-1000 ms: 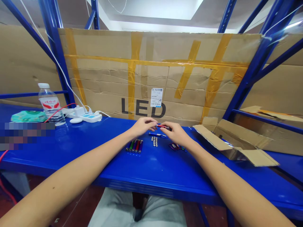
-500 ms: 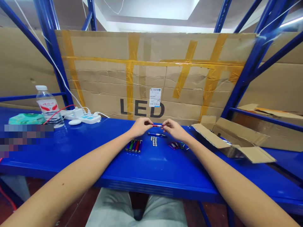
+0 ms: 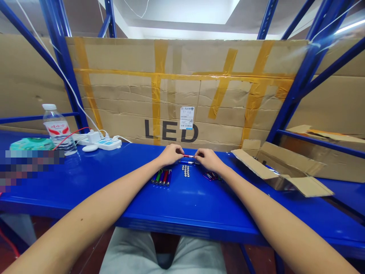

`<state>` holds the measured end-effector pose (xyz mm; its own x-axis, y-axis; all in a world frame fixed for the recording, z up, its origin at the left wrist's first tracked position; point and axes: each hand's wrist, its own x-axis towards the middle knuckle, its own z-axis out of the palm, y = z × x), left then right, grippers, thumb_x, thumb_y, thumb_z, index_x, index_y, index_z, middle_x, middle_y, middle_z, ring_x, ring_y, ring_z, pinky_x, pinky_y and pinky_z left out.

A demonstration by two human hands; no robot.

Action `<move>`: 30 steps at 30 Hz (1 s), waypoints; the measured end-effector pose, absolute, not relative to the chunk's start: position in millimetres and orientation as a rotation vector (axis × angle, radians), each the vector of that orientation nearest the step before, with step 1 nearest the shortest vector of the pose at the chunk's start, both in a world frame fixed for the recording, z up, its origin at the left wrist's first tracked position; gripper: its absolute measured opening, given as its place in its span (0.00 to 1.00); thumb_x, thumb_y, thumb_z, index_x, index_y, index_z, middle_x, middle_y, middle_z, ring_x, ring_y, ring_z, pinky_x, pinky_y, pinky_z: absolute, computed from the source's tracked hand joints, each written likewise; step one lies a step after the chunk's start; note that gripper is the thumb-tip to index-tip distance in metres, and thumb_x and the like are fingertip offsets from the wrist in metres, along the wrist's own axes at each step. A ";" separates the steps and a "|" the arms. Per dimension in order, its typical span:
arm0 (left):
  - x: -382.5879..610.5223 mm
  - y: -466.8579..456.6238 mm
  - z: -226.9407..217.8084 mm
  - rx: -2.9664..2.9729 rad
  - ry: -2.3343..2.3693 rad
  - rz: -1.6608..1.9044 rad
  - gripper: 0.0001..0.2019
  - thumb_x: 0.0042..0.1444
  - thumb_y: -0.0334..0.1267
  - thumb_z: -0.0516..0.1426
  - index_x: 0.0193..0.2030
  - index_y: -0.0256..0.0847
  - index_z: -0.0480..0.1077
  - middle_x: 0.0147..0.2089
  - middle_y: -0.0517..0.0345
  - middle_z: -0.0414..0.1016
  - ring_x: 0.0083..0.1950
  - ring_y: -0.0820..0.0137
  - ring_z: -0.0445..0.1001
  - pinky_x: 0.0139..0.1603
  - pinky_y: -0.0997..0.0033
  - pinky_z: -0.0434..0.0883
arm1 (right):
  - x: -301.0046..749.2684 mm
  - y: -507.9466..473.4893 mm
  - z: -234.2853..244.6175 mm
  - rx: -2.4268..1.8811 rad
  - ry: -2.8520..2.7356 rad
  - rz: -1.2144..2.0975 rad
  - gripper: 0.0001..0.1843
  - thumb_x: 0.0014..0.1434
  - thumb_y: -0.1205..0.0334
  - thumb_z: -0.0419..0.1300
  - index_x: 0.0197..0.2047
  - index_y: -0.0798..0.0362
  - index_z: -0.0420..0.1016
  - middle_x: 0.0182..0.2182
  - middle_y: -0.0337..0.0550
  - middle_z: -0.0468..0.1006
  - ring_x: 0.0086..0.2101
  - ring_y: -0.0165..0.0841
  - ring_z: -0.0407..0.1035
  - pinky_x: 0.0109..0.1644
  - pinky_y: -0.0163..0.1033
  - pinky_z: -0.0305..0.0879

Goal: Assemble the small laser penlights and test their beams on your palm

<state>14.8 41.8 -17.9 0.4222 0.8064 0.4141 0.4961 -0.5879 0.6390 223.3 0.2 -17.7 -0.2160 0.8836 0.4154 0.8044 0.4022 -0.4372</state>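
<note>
A slim red pen-like tube (image 3: 188, 156) with a silver band lies level between my two hands. My left hand (image 3: 172, 153) pinches its left end, and the fingers of my right hand (image 3: 207, 158) close on its right end. Just below it on the table rests a similar blue tube (image 3: 186, 162), its right end partly behind my right hand. Nearer to me is a cluster of small silver button cells (image 3: 185, 170). Left of them, several coloured metal tubes (image 3: 162, 177) lie side by side. Coloured carabiner clips (image 3: 211, 176) are partly hidden by my right wrist.
An open cardboard box (image 3: 273, 167) stands at the right of the blue table (image 3: 182, 205). A power strip (image 3: 105, 142), a water bottle (image 3: 59, 129) and a green packet (image 3: 32, 144) are at the left. A large cardboard sheet (image 3: 128, 99) closes off the back.
Both hands have come slightly down toward me with the red tube, which is now close to the blue one. My right hand covers more of the blue tube's end.
</note>
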 end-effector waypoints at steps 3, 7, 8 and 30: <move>16.1 46.0 -20.4 2.261 1.130 0.943 0.04 0.46 0.30 0.59 0.31 0.37 0.75 0.30 0.57 0.77 0.33 0.70 0.73 0.37 0.70 0.67 | 219.6 1.1 -18.6 -1.476 -2.077 0.154 0.06 0.56 0.67 0.57 0.33 0.55 0.76 0.32 0.45 0.80 0.33 0.34 0.71 0.37 0.36 0.61; 17.5 51.3 -24.2 2.270 1.125 0.878 0.05 0.44 0.29 0.59 0.30 0.37 0.75 0.29 0.58 0.76 0.32 0.70 0.72 0.35 0.71 0.66 | 218.1 3.4 -21.8 -1.521 -2.101 0.150 0.06 0.57 0.67 0.58 0.33 0.54 0.76 0.33 0.45 0.81 0.34 0.35 0.71 0.37 0.36 0.61; 17.6 52.1 -24.9 2.269 1.123 0.870 0.05 0.44 0.29 0.59 0.30 0.37 0.75 0.29 0.58 0.76 0.32 0.70 0.72 0.35 0.71 0.66 | 218.1 3.8 -22.5 -1.524 -2.105 0.147 0.05 0.57 0.67 0.58 0.33 0.54 0.77 0.33 0.45 0.81 0.34 0.34 0.71 0.37 0.35 0.61; 12.5 47.5 -22.3 2.276 1.037 0.706 0.11 0.44 0.34 0.62 0.37 0.37 0.78 0.38 0.53 0.81 0.41 0.65 0.76 0.44 0.68 0.69 | 231.7 3.8 -25.6 -1.393 -2.250 0.333 0.14 0.54 0.66 0.61 0.46 0.54 0.73 0.44 0.49 0.79 0.43 0.37 0.73 0.48 0.41 0.67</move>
<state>12.5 47.5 -22.3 0.5676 0.7889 0.2355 0.5082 -0.5607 0.6537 231.7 3.8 -25.6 -0.3741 0.8897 0.2616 0.7756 0.4548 -0.4377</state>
